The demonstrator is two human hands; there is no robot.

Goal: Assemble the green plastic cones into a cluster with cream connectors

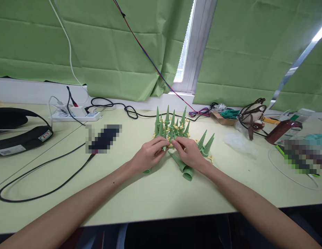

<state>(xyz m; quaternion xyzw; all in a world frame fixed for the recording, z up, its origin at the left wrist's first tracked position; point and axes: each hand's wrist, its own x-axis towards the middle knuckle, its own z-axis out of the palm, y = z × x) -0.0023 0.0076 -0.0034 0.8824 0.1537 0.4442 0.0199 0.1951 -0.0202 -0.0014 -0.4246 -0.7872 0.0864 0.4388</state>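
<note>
My left hand (152, 154) is closed around a green plastic plant watering spike (164, 148), whose narrow tip shows at my fingers. Just beside it, my right hand (187, 150) has thumb and fingers pinched together by that tip; what they pinch is too small and hidden to make out. Behind both hands stands a cluster of upright green spikes (168, 116) with small yellow valve-like pieces (212, 158) scattered about. Two more upright spikes (208, 145) are right of my right hand. Below it, green spikes (187, 174) lie on their sides, open ends toward me.
On the pale table (119, 204), a blurred dark device (105, 138) with a black cable lies left. A power strip (75, 114) and black headset-like object (23, 133) are farther left. At right are a cardboard box (223, 118), plastic wrap (240, 143) and a brown bottle (283, 132).
</note>
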